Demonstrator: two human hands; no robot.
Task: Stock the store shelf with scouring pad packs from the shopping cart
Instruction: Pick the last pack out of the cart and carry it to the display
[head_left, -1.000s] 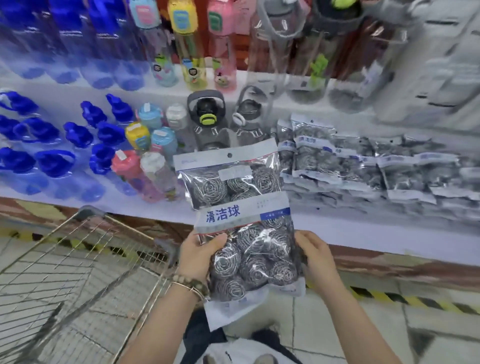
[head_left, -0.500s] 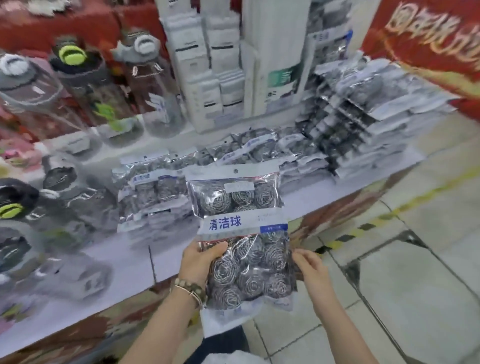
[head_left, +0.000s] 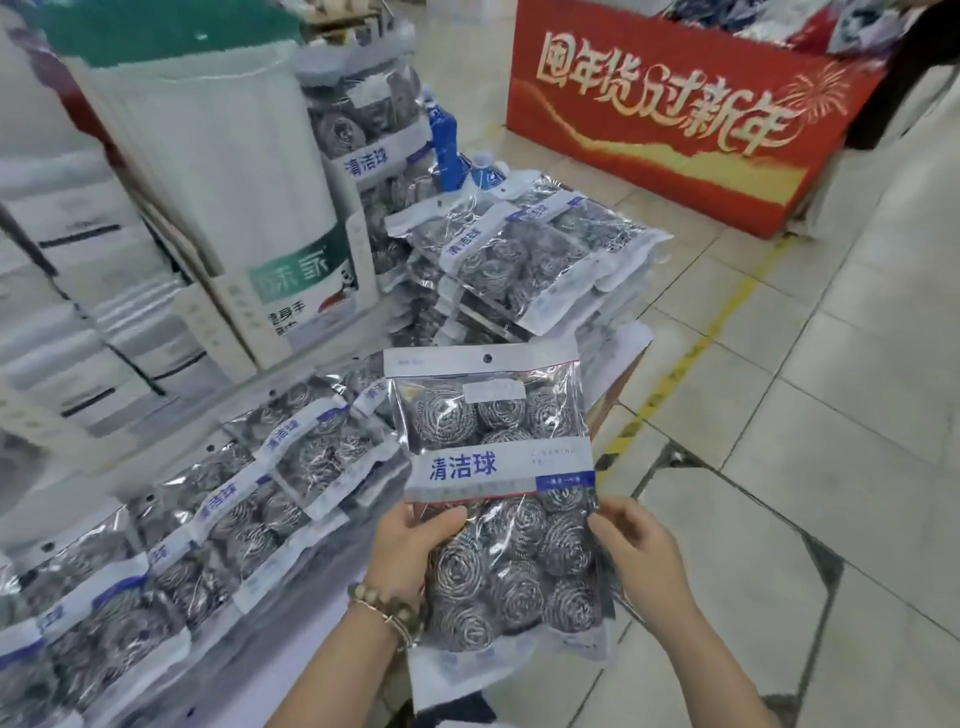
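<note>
White shelf (head_left: 311, 629), low and flat, carries an overlapping row of packs (head_left: 234, 504) laid flat along its front and a taller stack (head_left: 519, 249) at its far end. White boxes (head_left: 249, 208) stand upright behind the row. Pale tiled floor (head_left: 831, 415) lies to the right, crossed by a yellow-and-black stripe (head_left: 675, 374) near the shelf's foot. A red bin (head_left: 665, 119) with gold lettering stands across the aisle.

Held pack (head_left: 498, 519) of steel scourers: upright, front toward the camera, in the air just off the shelf's edge, beside the row.

Left hand (head_left: 410, 545), bracelet (head_left: 384, 608) at the wrist: grip closed on the pack's left side, thumb across the front.

Right hand (head_left: 639, 545): grip pinching the pack's right edge, fingers curled.
</note>
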